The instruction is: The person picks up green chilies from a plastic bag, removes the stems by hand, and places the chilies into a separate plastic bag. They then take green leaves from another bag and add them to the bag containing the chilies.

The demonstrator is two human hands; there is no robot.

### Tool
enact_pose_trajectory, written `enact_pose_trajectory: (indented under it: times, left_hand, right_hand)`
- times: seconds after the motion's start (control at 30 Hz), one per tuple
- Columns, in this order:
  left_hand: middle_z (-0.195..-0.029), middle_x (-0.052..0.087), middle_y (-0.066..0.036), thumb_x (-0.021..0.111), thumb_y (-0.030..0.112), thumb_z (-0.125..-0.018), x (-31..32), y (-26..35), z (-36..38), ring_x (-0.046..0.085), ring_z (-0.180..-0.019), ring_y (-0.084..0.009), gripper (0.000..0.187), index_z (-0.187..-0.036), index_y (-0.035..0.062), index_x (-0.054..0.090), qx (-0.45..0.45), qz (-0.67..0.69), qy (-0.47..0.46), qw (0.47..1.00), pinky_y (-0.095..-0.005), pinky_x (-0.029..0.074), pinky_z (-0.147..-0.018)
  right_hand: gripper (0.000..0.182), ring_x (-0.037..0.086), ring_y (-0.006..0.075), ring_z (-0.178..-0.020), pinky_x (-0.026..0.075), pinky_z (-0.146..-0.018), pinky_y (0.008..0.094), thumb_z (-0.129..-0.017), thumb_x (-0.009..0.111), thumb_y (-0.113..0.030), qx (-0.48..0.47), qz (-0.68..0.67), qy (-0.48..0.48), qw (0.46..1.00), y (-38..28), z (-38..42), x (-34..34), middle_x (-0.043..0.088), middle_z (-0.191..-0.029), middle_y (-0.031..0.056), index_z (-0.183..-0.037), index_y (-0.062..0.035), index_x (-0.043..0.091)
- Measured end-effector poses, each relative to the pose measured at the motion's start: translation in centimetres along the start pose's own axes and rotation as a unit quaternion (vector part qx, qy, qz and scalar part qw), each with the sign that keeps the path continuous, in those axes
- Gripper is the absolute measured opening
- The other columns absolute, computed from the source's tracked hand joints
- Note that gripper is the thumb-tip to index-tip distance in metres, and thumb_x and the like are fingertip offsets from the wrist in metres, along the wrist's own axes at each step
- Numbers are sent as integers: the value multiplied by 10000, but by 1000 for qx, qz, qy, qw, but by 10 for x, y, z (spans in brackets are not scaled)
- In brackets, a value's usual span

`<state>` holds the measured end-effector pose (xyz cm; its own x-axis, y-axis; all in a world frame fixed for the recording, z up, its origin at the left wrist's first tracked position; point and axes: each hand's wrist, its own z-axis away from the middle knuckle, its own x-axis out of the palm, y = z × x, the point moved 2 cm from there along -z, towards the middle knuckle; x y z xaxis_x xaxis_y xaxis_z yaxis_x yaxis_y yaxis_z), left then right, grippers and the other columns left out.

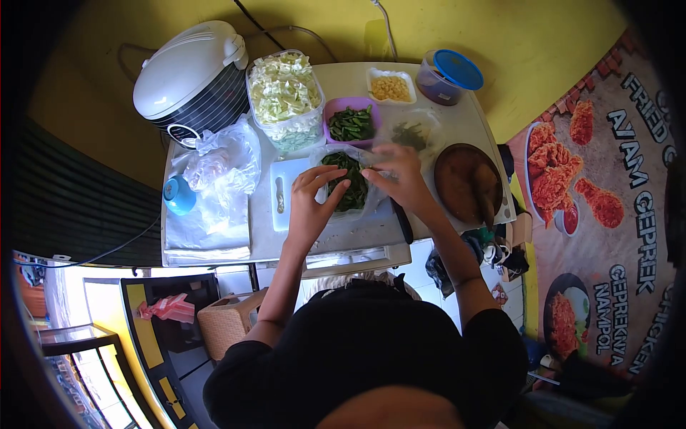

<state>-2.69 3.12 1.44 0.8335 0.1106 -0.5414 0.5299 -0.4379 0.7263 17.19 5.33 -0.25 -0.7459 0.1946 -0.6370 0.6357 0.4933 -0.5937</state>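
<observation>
A clear plastic bag of dark green cut vegetables (pixel 350 187) lies on the white table (pixel 357 236) in front of me. My left hand (pixel 313 200) grips the bag's left edge, fingers curled over the rim. My right hand (pixel 397 177) pinches the bag's right edge and holds it apart. A white cutting board (pixel 283 191) lies under the bag's left side.
Behind the bag stand a purple tub of green beans (pixel 350 123), a clear tub of chopped cabbage (pixel 284 96), a white tray of corn (pixel 390 87), and a blue-lidded container (pixel 447 75). A brown stone mortar (pixel 466 182) sits right. A rice cooker (pixel 191 75), plastic bags (pixel 223 161) and a blue cup (pixel 179 194) occupy the left.
</observation>
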Motion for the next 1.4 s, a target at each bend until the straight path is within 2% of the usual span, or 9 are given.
enact_pose_trajectory:
  times: [0.13, 0.27, 0.4, 0.47, 0.67, 0.87, 1.2, 1.3, 1.4]
  left_hand:
    - [-1028, 670, -118, 675, 157, -838, 15, 4, -4, 614, -984, -282, 186, -986, 49, 702, -12, 121, 14, 993, -355, 452, -881]
    - [-980, 679, -98, 634, 152, -889, 25, 8, -3, 627, -902, -182, 174, -980, 15, 692, -77, 235, -5, 969, -315, 468, -851]
    - [-941, 677, -84, 623, 148, -906, 27, -1, -2, 622, -828, -131, 187, -988, -12, 677, -101, 332, 55, 936, -281, 498, -786]
    - [-961, 665, -86, 612, 156, -917, 20, 1, -3, 630, -802, -122, 217, -1022, -33, 639, -173, 412, 27, 894, -228, 507, -732]
    - [-963, 658, -51, 619, 164, -911, 26, -3, 1, 625, -763, -94, 274, -1120, -13, 629, -242, 464, -62, 850, -235, 534, -720]
    - [-967, 658, -46, 583, 231, -938, 24, -1, 1, 632, -773, -99, 304, -1115, -9, 638, -272, 479, -74, 831, -243, 536, -735]
    - [-972, 674, -81, 609, 145, -915, 27, -9, 5, 637, -836, -113, 273, -1122, -31, 629, -215, 483, -185, 828, -245, 526, -787]
    - [-976, 676, -82, 605, 99, -910, 23, -10, 7, 635, -853, -114, 258, -1121, -48, 624, -187, 469, -201, 839, -249, 523, -800]
    - [-956, 678, -74, 609, 64, -900, 19, -10, 9, 631, -848, -111, 245, -1113, -53, 627, -167, 430, -207, 863, -250, 523, -789]
  right_hand:
    - [182, 543, 235, -941, 381, -874, 350, -798, 722, -230, 1, -123, -34, 992, -12, -1, -5, 631, -968, 69, -858, -57, 722]
    - [154, 592, 202, -777, 445, -767, 314, -809, 710, -174, 65, -240, -100, 963, -19, 2, -3, 662, -828, 59, -906, -55, 720]
    - [145, 634, 157, -783, 476, -723, 271, -828, 689, -114, 73, -265, -73, 959, -22, 4, -10, 692, -877, 68, -939, -24, 711]
    - [158, 649, 117, -840, 483, -747, 233, -844, 670, -71, 162, -392, -68, 903, -20, 6, -11, 700, -949, 80, -978, 10, 695]
    - [162, 636, 100, -842, 463, -729, 210, -853, 669, -71, 173, -457, -31, 872, -17, 8, -10, 691, -963, 74, -992, 9, 692]
    - [155, 509, 47, -824, 343, -642, 196, -843, 690, -117, 74, -443, -36, 893, -7, 11, 0, 611, -1043, 10, -987, -67, 714]
    - [191, 505, 52, -853, 351, -655, 205, -806, 733, -186, 90, -438, -27, 894, -8, 16, 5, 575, -1048, 1, -983, -115, 726]
    - [194, 513, 67, -861, 363, -658, 215, -789, 745, -182, 70, -318, -20, 945, -9, 17, -7, 565, -1054, 2, -972, -121, 733]
    - [179, 518, 83, -881, 384, -684, 225, -768, 759, -173, 107, -305, -94, 942, -6, 20, -10, 556, -1055, 3, -940, -127, 743]
